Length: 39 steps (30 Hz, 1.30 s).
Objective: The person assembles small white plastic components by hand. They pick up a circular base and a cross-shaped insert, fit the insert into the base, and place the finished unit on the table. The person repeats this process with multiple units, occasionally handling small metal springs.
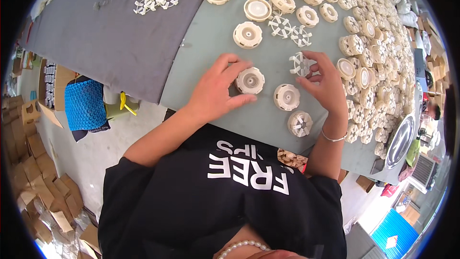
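The white spoked insert (299,63) is pinched between the thumb and fingers of the right hand (327,80), to the right of the round cream cap (250,81). That cap lies on the grey-green tabletop (206,33), the left hand (215,85) curved around it, thumb and forefinger spread along its edge; whether they press cannot be told. Between the hands sits a second cap (287,97). A slack pinch could let the insert tilt or drop; an unsteadied cap could slide into its neighbour.

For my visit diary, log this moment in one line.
left hand: around cream round housing; right hand: holding white spoked insert; table: grey-green
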{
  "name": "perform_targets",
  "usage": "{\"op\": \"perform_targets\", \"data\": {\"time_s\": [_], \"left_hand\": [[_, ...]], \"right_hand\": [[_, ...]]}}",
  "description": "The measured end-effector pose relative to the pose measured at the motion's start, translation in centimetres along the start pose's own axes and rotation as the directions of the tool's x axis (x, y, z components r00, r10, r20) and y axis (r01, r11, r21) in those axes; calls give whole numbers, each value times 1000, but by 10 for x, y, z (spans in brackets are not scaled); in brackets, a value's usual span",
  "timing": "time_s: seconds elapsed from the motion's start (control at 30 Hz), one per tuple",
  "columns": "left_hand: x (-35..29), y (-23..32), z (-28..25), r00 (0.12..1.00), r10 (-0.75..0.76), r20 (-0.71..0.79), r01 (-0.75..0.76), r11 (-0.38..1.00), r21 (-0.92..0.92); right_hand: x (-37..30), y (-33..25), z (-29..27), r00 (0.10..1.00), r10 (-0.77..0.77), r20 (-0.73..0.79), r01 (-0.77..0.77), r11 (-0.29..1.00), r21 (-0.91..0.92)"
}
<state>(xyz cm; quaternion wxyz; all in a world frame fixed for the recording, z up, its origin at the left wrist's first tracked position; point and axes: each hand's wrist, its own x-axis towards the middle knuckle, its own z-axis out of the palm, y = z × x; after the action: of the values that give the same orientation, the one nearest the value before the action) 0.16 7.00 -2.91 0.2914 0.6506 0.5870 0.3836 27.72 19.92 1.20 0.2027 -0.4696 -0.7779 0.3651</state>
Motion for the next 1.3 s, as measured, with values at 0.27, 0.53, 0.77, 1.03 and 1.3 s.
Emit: {"op": "perform_targets", "data": {"time_s": [0.27,0.53,0.77,1.03,1.3], "left_hand": [[0,-1,-2,1000,8,20,-8,999,-47],[-10,5,-4,999,-42,4,42,990,-133],[-3,-7,-1,997,-68,37,73,983,-170],[-6,-23,-6,922,-331,200,360,546,-757],[15,35,26,849,-184,495,525,203,-826]], "right_hand": [[-12,-51,35,958,-268,102,260,962,79],[-18,-53,63,956,-232,177,252,962,-103],[-21,-68,85,955,-230,186,291,842,-455],[-2,-18,-12,926,-157,-343,38,944,-329],[-24,-21,-12,979,-193,-68,197,979,59]]}}
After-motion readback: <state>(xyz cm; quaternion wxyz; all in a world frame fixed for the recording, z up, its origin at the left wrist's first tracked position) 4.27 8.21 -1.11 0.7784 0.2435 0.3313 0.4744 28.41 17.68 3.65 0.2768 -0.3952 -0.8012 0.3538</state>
